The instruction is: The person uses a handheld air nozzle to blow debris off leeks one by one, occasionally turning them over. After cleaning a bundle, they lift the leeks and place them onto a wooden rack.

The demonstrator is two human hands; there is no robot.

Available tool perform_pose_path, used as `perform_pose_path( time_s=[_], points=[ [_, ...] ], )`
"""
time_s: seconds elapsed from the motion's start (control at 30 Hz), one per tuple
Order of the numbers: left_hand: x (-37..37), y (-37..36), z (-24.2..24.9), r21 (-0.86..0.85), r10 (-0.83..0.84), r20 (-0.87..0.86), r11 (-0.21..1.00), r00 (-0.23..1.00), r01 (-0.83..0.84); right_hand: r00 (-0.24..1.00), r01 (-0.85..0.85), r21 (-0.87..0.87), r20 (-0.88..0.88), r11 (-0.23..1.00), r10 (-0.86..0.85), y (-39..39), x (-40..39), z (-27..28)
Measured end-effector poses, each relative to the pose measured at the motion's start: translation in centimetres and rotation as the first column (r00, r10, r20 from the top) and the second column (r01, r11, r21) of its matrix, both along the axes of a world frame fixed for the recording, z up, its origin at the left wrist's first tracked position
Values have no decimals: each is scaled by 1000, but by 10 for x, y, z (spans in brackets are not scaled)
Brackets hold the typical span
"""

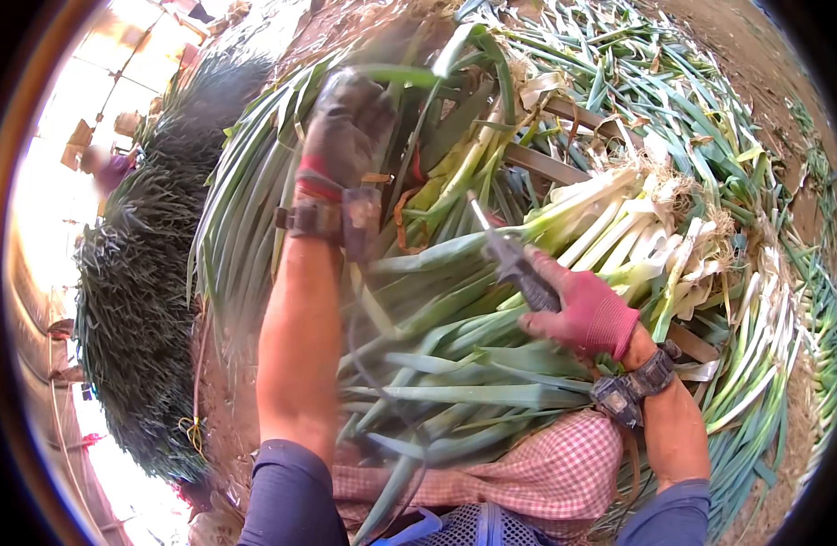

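My left hand [350, 118], in a dark glove with a red cuff, is raised over long green leek leaves at the upper left. Its fingers are smeared by motion, and a blurred green leaf [396, 75] stretches right from its top edge. In a pink glove, my right hand [582, 309] is closed round a dark-handled tool [523, 273] with a thin metal tip pointing up and left. Under that tool and hand lies a bunch of leeks [600, 223], pale root ends to the right and leaves to the left.
A big stack of dark green leaves [136, 300] stands at the left. More loose leeks [755, 346] lie at the right, on brown ground [801, 136]. Wooden slats [546, 166] show between the leeks. A cord [387, 400] hangs near my left forearm, and checked cloth [564, 464] covers my lap.
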State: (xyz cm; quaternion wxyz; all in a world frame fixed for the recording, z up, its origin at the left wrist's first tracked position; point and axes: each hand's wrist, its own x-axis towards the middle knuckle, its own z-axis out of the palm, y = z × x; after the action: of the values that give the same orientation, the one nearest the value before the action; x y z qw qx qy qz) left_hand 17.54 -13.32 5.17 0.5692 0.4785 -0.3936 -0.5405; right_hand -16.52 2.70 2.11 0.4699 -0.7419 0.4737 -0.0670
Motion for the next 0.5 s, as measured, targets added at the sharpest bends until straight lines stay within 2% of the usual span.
perform_pose_path(
  time_s=[0.07,0.1,0.13,0.2,0.27,0.33,0.37,0.4,0.43,0.47,0.5],
  points=[
    [-11,10,34,-13,83,-124,996,989,-85,997,-16,-58,70,998,20,-2,7,-1],
    [-15,19,27,-1,115,-54,993,992,-115,999,48,-7,-23,999,-49,-9,15,12],
    [-11,26,8,-2,116,-52,993,992,-116,987,117,39,-118,992,-111,-14,19,20],
    [2,38,-37,159,-77,229,986,970,41,994,84,53,-80,995,-80,-18,20,16],
    [-20,72,-59,162,-22,503,984,864,-69,998,-43,42,57,998,40,-13,25,5],
    [-24,87,-79,189,-43,664,976,747,-112,1000,9,106,10,994,-10,-24,31,11],
    [-23,88,-85,174,-71,796,978,601,-114,996,76,78,-45,994,-73,-32,33,10],
    [-24,89,-88,171,-69,796,979,601,-114,986,143,47,-98,989,-138,-39,35,6],
    [-26,89,-90,125,-85,914,989,398,-77,982,141,-36,-122,989,-145,-47,35,-1],
    [-28,87,-92,88,-82,981,996,173,-31,982,142,-38,-121,989,-146,-55,35,-4],
    [-34,86,-90,155,-154,987,988,36,-27,975,164,-55,-140,985,-170,-64,36,-3]
  ],
)
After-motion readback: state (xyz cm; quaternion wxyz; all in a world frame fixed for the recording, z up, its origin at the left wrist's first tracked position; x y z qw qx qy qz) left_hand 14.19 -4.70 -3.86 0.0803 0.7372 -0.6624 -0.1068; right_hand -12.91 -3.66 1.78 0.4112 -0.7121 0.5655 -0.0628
